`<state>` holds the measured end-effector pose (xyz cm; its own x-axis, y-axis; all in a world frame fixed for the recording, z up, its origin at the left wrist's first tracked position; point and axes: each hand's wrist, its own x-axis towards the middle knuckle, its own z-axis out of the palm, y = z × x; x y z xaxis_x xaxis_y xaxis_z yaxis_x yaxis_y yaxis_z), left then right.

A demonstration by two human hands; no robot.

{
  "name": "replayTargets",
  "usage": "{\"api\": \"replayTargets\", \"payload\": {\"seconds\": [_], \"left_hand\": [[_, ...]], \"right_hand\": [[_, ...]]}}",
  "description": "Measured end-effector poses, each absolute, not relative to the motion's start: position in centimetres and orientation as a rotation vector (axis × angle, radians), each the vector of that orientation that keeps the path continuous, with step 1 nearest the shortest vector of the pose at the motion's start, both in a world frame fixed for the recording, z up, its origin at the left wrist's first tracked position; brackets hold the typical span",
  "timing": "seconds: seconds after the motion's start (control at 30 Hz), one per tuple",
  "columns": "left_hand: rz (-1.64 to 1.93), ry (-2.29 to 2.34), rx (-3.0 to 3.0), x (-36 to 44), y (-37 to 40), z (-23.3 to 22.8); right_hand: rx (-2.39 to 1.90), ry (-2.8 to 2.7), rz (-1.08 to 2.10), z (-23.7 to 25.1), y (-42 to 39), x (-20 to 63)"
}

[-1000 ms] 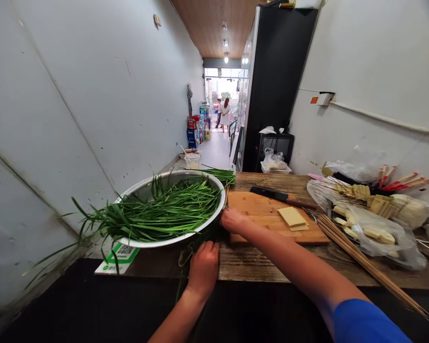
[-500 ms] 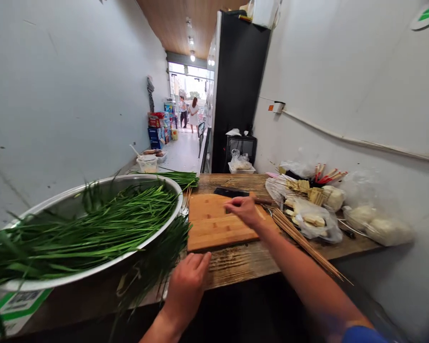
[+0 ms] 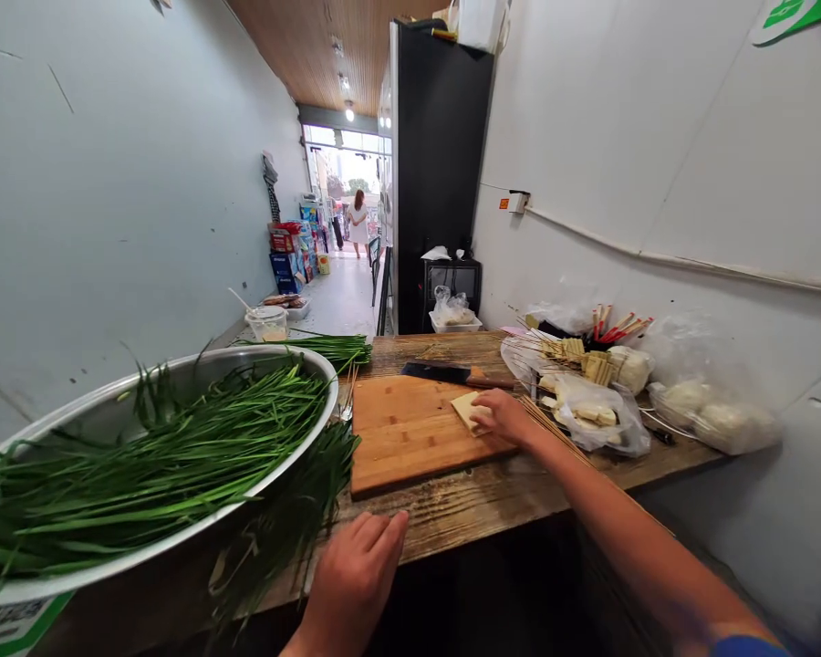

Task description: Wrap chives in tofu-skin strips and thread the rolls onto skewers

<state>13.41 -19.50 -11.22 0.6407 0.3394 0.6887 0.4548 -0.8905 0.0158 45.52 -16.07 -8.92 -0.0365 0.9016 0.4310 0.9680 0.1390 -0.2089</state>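
Left hand (image 3: pixel 359 566): over the near edge of the desk (image 3: pixel 452 505), fingers bent together; underside hidden, so cannot tell whether its grip is closed. Desk: worn brown wood, strongly grained. Metal basin (image 3: pixel 332 391), at left: heaped with long green leaves (image 3: pixel 246 452). Cutting board (image 3: pixel 400 447): light brown wood. Right hand (image 3: pixel 506 418): fingertips at the pale sheets (image 3: pixel 465 410); cannot tell whether its grip closes on them. Pale sheets: cream-yellow, flat, straight-edged, lying on the board's right part. Knife (image 3: pixel 438 372), just beyond: dark blade, wooden handle. Room: narrow, pale-walled; black cabinet (image 3: pixel 441 137), stacked boxes (image 3: pixel 287 260), bright doorway with a person (image 3: pixel 358 219) in white.
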Motion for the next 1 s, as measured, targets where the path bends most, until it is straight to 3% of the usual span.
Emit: {"api": "replayTargets", "payload": {"seconds": [0.37,0.53,0.7,1.0], "left_hand": [[-0.736,-0.848,-3.031,21.6,-16.3,-8.8],[-0.841,-0.949,-3.207,27.1,-12.5,-7.8],[-0.672,-0.899,-3.238,31.2,-10.7,-8.0],[-0.571,-0.933,-3.275,32.2,-9.7,-8.6]], "right_hand": [[-1.673,-1.906,-0.202,-13.0,-16.5,47.4],[-1.567,-1.874,-0.067,-13.2,-15.5,48.9],[-1.563,-1.821,0.034,-12.9,-15.2,48.9],[-1.602,-1.746,0.158,-11.9,-15.6,49.0]]}}
